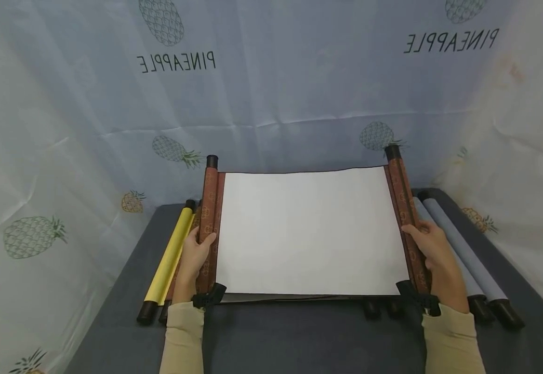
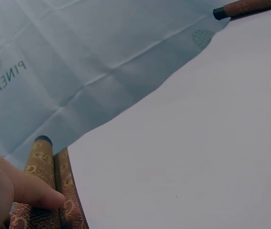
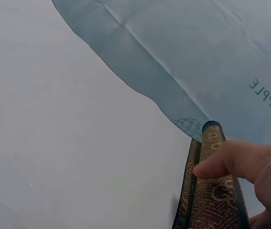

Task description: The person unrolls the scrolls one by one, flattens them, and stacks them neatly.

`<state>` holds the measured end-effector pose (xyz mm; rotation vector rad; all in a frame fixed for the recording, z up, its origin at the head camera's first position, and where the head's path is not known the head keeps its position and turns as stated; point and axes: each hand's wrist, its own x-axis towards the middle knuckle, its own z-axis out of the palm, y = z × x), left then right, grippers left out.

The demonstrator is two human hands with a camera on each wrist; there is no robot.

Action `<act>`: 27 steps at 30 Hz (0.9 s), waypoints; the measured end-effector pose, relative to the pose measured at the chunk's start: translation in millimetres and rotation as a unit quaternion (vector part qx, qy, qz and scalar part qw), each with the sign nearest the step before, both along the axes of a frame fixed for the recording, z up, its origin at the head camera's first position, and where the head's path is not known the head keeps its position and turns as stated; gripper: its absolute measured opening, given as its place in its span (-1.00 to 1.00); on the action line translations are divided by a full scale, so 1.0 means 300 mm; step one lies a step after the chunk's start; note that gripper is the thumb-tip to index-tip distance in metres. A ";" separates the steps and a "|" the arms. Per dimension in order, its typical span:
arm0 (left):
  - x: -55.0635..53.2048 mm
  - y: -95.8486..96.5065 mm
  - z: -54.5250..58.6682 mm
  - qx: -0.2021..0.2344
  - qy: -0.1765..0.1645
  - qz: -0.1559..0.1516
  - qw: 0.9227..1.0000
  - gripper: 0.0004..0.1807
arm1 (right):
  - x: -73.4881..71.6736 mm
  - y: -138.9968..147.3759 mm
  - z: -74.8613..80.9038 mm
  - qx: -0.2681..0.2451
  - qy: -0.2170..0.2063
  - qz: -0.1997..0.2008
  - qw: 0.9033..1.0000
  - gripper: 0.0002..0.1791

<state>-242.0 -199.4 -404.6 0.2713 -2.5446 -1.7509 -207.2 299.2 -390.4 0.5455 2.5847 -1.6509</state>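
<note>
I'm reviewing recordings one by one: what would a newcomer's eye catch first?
Probably the white sheet, spread mid-view between a brown roller in the left hand and another in the right hand. Next, the yellow roll at the dark table's left, and mirrored PINEAPPLE lettering on the cloth behind.

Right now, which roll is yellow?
The leftmost roll on the table, outside the left hand; the held rolls are brown, the rolls on the far right grey.

We see a dark table (image 1: 308, 337) carrying a yellow roll (image 1: 170, 258) and a brown roll (image 1: 196, 218) at left, two grey rolls (image 1: 465, 252) at right. Two black ends (image 1: 371, 309) near the middle probably belong to hidden rolls.
</note>
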 end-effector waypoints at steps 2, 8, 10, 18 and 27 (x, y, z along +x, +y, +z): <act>0.002 0.000 -0.003 0.000 0.004 0.000 1.000 -0.21 | 0.001 -0.002 -0.002 0.010 -0.003 -0.007 1.000 0.02; 0.008 -0.004 -0.008 -0.023 0.014 -0.002 1.000 -0.13 | 0.005 0.004 -0.008 0.009 -0.021 -0.022 1.000 0.08; 0.011 -0.005 -0.008 -0.032 0.018 -0.005 0.999 -0.11 | 0.007 0.008 -0.009 0.014 -0.017 -0.022 1.000 0.03; 0.015 -0.011 -0.014 -0.024 0.031 -0.002 0.999 -0.20 | 0.003 0.015 -0.013 0.032 0.019 -0.016 0.999 -0.16; 0.009 -0.016 -0.014 -0.026 0.048 0.011 0.998 -0.36 | 0.008 0.028 -0.009 0.056 0.019 0.002 0.998 -0.16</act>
